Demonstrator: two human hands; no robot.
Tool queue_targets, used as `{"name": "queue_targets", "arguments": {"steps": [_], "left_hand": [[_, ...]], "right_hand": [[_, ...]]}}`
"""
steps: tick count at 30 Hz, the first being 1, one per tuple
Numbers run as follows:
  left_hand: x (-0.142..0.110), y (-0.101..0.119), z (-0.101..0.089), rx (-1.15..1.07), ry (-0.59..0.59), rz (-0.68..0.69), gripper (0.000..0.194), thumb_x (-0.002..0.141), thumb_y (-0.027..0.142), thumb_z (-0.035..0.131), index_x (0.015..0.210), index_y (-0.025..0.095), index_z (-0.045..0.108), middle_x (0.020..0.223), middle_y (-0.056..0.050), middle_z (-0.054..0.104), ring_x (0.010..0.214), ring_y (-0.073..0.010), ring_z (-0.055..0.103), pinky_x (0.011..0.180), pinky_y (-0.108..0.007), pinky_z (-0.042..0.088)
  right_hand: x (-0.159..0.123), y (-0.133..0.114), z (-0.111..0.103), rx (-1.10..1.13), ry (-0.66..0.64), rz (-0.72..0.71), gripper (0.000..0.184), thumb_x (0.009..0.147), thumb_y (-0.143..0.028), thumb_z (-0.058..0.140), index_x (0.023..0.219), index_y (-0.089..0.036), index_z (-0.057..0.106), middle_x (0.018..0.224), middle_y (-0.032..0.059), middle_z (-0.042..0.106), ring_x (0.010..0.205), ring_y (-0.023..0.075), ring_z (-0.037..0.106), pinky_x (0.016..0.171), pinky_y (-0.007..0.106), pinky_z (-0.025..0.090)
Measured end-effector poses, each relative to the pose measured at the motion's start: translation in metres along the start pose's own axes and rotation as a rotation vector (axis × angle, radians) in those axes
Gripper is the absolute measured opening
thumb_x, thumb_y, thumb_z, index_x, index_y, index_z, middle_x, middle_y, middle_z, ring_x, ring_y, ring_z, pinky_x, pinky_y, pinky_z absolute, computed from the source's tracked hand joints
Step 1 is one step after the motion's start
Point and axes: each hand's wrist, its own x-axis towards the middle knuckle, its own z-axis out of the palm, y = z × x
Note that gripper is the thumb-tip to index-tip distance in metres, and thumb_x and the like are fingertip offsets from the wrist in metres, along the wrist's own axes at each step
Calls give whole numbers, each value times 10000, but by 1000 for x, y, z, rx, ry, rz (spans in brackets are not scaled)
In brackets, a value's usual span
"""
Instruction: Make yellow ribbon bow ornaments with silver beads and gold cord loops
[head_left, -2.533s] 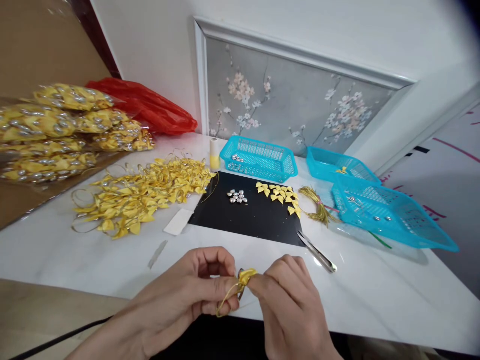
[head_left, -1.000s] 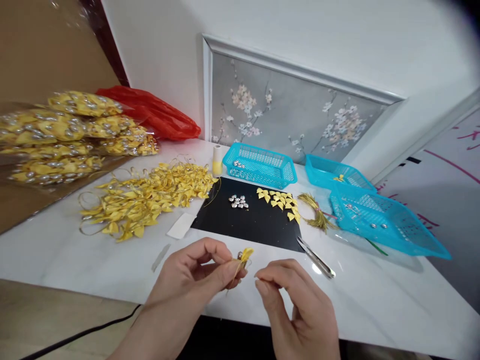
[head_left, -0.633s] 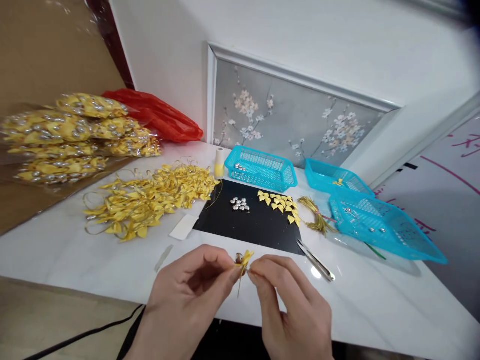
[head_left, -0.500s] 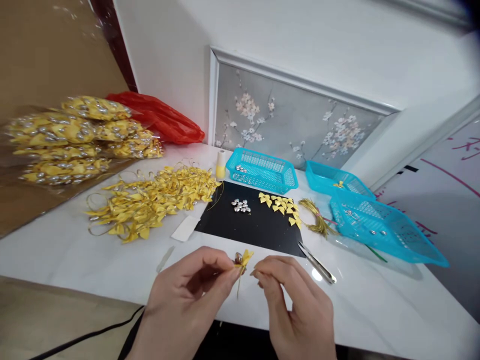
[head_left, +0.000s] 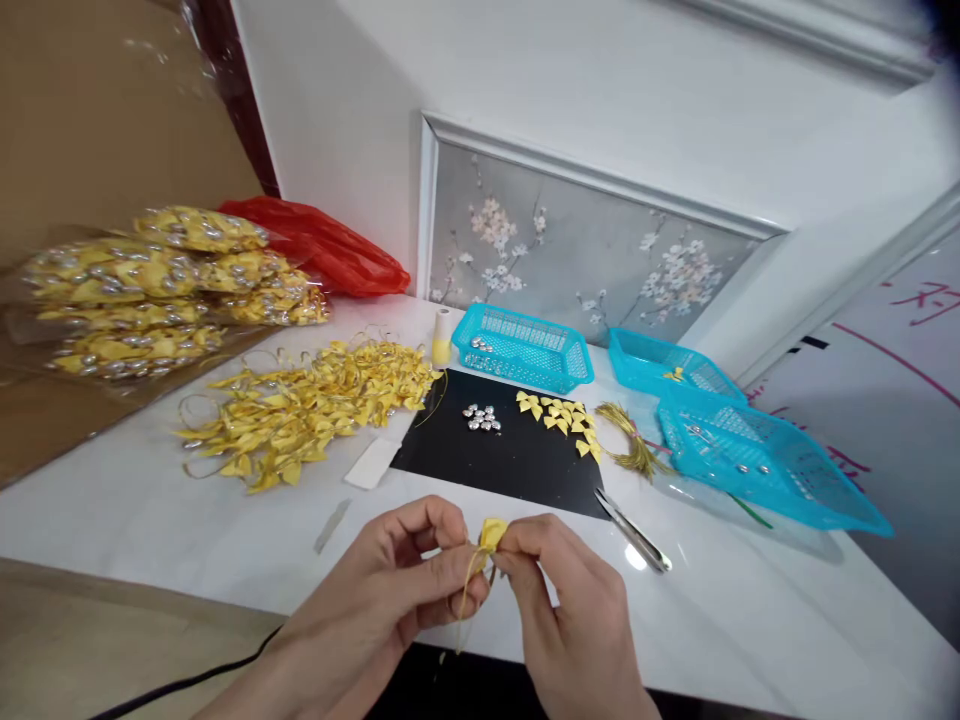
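My left hand [head_left: 409,575] pinches a small yellow ribbon flower [head_left: 492,534] between thumb and forefinger, above the table's front edge. A thin gold cord [head_left: 463,610] hangs down from it past my left fingers. My right hand [head_left: 566,590] has its thumb and forefinger closed at the flower's right side, touching its base. The silver bead seen beside the flower before is hidden by my fingers. Beyond my hands, silver beads [head_left: 481,418] and yellow ribbon bows [head_left: 556,412] lie on a black mat [head_left: 495,470].
Finished yellow pieces [head_left: 315,405] are heaped at left, near bagged ones [head_left: 127,270] and a red bag [head_left: 322,245]. Blue baskets [head_left: 525,375] stand at the back and right. Thread snips [head_left: 634,530], a gold cord bundle [head_left: 634,440], a thread spool [head_left: 442,337] and a white card [head_left: 373,463] lie around the mat.
My right fingers, apart from the flower half a second ago, now press against it. The flower has turned in my left fingers, and its bead no longer shows. The view has tilted slightly upward.
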Motion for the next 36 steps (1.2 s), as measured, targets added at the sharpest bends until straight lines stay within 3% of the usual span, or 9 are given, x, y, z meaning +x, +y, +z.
{"name": "queue_targets", "arguments": {"steps": [6, 12, 15, 18, 22, 25, 28, 30, 36], "left_hand": [[2, -2, 2, 142, 74, 149, 232, 751, 254, 794, 648, 188, 597, 601, 46, 629, 611, -100, 545, 602, -183, 444], [1, -6, 3, 379, 178, 277, 228, 714, 341, 784, 637, 194, 627, 586, 50, 589, 595, -123, 520, 565, -202, 428], [2, -7, 3, 435, 205, 317, 205, 654, 305, 808, 628, 192, 639, 564, 59, 559, 563, -118, 486, 525, -200, 402], [2, -7, 3, 414, 220, 322, 202, 646, 291, 796, 617, 191, 623, 547, 66, 542, 535, -107, 468, 497, -189, 381], [2, -5, 2, 362, 246, 305, 223, 637, 318, 780, 599, 189, 601, 556, 45, 591, 563, -122, 539, 533, -199, 429], [-1, -6, 0, 401, 258, 334, 226, 673, 346, 767, 618, 193, 610, 579, 35, 606, 591, -132, 554, 550, -205, 439], [-4, -9, -4, 466, 255, 379, 217, 715, 368, 748, 641, 197, 635, 582, 43, 578, 565, -123, 506, 520, -204, 416], [-4, -11, -6, 480, 250, 398, 190, 712, 345, 752, 648, 200, 648, 580, 47, 569, 558, -122, 494, 512, -204, 409], [-1, -14, -4, 423, 269, 440, 154, 696, 288, 739, 620, 194, 644, 558, 44, 576, 532, -117, 508, 488, -193, 419]], "right_hand": [[-4, -5, -5, -65, 46, 99, 145, 982, -165, 450, 1026, -232, 571, 913, 7, 705, 728, 99, 689, 622, 138, 523], [1, -16, -5, -189, 76, -65, 181, 936, -96, 507, 932, -234, 623, 912, 18, 653, 791, 101, 667, 650, 154, 501], [8, -21, 4, -311, 171, -188, 262, 898, -22, 476, 882, -207, 661, 890, 44, 654, 770, 133, 620, 644, 225, 483], [11, -28, 15, -421, 305, -313, 226, 867, -15, 535, 790, -184, 665, 842, 54, 666, 819, 186, 597, 699, 318, 457], [2, -35, 16, -317, 474, -337, 242, 830, -8, 586, 718, -223, 590, 654, -24, 586, 645, 139, 589, 643, 303, 449], [-2, -29, 6, -307, 388, -294, 204, 864, -57, 581, 779, -242, 603, 757, 3, 628, 688, 157, 634, 599, 277, 494], [4, -21, 1, -283, 241, -214, 160, 893, -66, 583, 930, -209, 645, 891, 48, 673, 771, 155, 664, 654, 245, 542], [9, -20, 4, -276, 171, -254, 199, 887, -28, 574, 945, -193, 668, 884, 55, 679, 761, 144, 654, 657, 229, 546], [2, -26, 21, -363, 294, -415, 180, 855, -33, 616, 804, -196, 674, 709, 30, 695, 703, 174, 634, 597, 291, 510]]}}
